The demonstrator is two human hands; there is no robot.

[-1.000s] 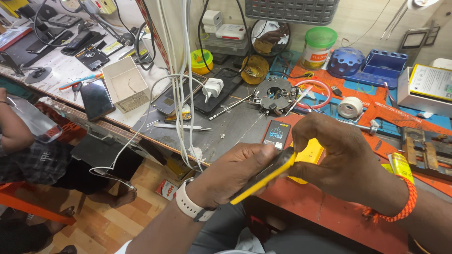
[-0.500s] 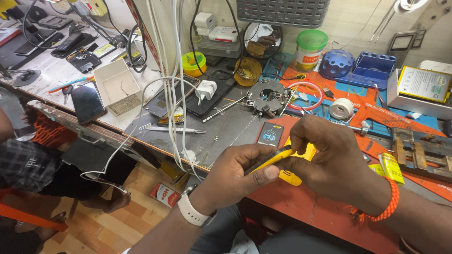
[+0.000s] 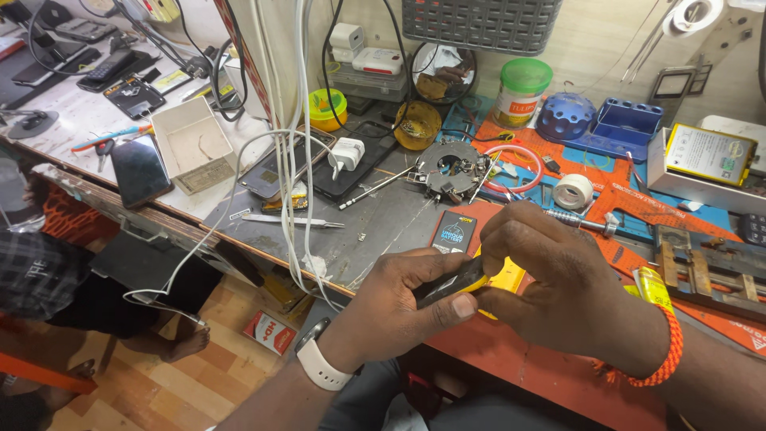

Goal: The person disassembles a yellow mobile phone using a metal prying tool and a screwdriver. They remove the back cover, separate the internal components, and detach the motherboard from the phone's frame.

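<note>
From the head camera I see both hands meeting low over the near edge of the table (image 3: 375,231). My left hand (image 3: 395,307), with a white watch (image 3: 319,367) on its wrist, has its grip closed on a thin dark phone (image 3: 447,286) with a yellow edge, thumb pressed along the lower side and fingers above. My right hand (image 3: 558,287), an orange braided band (image 3: 666,351) on its wrist, is curled over the phone's far end, its fingers pinching that end too. The phone sits between the two hands, held in the air just above the orange mat (image 3: 558,375). Just behind the hands lies a small black battery pack (image 3: 452,231). Farther back I see a roll of white tape (image 3: 573,191), a round metal fixture (image 3: 451,168) and white cables (image 3: 295,160) hanging down.
</note>
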